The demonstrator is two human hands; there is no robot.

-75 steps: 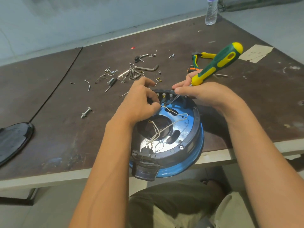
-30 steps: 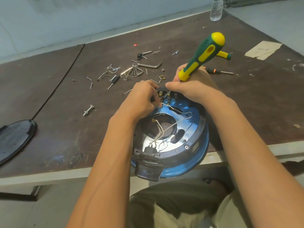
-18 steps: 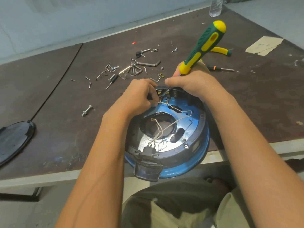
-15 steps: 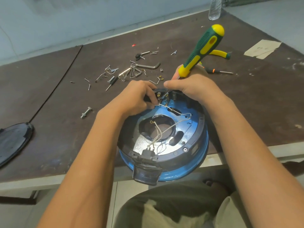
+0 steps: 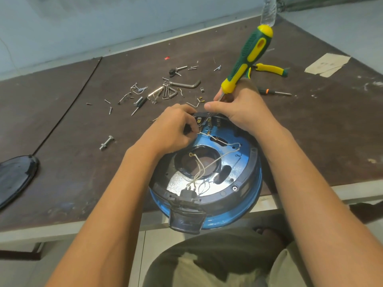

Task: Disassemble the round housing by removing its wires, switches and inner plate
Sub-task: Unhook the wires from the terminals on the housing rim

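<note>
The round blue housing (image 5: 251, 200) with a black rim lies open side up, overhanging the table's front edge. Its shiny inner plate (image 5: 178, 183) carries several white wires (image 5: 209, 165) running from a black connector at the front to the switch block (image 5: 209, 121) at the far rim. My left hand (image 5: 173, 130) pinches a white wire end beside the switch block. My right hand (image 5: 241, 109) grips the green and yellow screwdriver (image 5: 247, 59), whose tip points down into the switch terminals.
Loose screws, hex keys (image 5: 176, 87) and a bolt (image 5: 106, 141) are scattered on the dark table (image 5: 321, 129) behind the housing. Yellow-handled pliers (image 5: 269, 69) and a small screwdriver (image 5: 275, 92) lie at the right. A black lid (image 5: 16, 179) sits at left, a bottle (image 5: 268, 11) far back.
The screwdriver handle swung from slanting right to more upright over the switch block. My left hand stayed pinching at the wire end. The housing shifted slightly on the table edge.
</note>
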